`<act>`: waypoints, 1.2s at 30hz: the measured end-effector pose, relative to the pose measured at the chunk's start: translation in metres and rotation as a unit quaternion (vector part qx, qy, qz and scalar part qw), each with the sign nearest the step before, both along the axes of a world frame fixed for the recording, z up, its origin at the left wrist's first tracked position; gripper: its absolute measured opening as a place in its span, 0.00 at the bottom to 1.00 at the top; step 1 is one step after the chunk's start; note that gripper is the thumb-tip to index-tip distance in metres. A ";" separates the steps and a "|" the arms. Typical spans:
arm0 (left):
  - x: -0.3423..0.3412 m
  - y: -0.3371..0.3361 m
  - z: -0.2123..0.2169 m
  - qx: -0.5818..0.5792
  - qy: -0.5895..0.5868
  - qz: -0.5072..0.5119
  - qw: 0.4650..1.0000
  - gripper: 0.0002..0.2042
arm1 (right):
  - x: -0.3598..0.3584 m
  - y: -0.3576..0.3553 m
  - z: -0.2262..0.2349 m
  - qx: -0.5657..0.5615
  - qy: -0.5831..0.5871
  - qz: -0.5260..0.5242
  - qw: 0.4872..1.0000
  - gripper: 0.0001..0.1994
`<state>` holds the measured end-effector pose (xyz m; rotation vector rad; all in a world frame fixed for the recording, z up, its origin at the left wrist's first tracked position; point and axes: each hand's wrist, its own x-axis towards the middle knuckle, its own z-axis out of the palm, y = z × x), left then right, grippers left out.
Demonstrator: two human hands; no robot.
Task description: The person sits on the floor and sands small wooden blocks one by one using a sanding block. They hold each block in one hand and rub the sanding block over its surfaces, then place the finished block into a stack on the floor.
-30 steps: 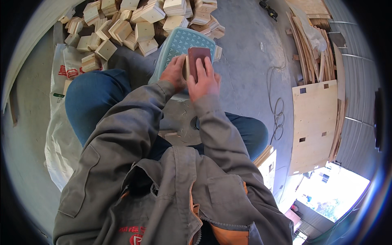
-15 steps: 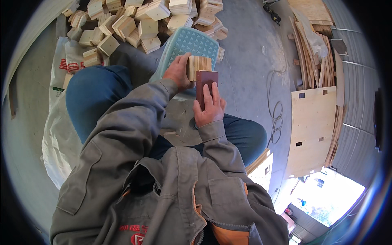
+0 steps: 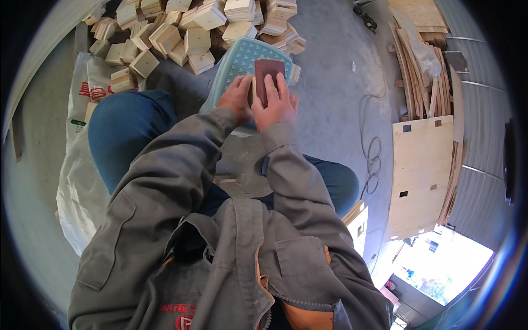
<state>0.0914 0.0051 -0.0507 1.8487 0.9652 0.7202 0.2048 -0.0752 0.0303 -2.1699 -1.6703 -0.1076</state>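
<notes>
Right hand (image 3: 275,107) presses a reddish-brown sanding pad (image 3: 268,77) on a wooden block (image 3: 252,91); left hand (image 3: 236,99) grips it over the teal stool (image 3: 234,63).

Grey concrete floor (image 3: 335,104) carries stacked wooden blocks (image 3: 192,27), plywood sheets (image 3: 421,170), white sack (image 3: 82,181).

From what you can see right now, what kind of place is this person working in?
Most likely a woodworking shop or shed. A heap of small wooden blocks lies on the concrete floor, plywood sheets lean against a corrugated wall, and the right hand presses a reddish-brown sanding sheet on a block.
</notes>
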 end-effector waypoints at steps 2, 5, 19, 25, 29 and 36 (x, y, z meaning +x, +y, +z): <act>-0.001 0.001 -0.004 0.007 0.001 0.003 1.000 0.47 | -0.001 -0.019 -0.003 0.007 -0.001 0.004 1.000 0.32; -0.002 -0.003 0.012 -0.010 0.017 -0.009 1.000 0.50 | -0.001 -0.067 0.003 0.008 0.002 -0.002 1.000 0.33; 0.006 -0.004 -0.005 0.010 -0.023 0.019 0.999 0.41 | -0.011 -0.017 0.005 0.007 -0.001 0.005 1.000 0.32; -0.001 -0.005 0.007 -0.004 -0.002 0.009 1.000 0.45 | -0.010 -0.063 0.010 -0.020 0.014 -0.011 1.000 0.31; 0.000 -0.008 0.007 -0.006 -0.003 0.009 1.000 0.45 | -0.011 -0.092 0.007 0.012 -0.009 0.008 1.000 0.31; 0.004 -0.001 -0.008 0.003 -0.010 0.023 1.000 0.43 | -0.014 -0.010 0.011 -0.001 -0.001 0.007 1.000 0.31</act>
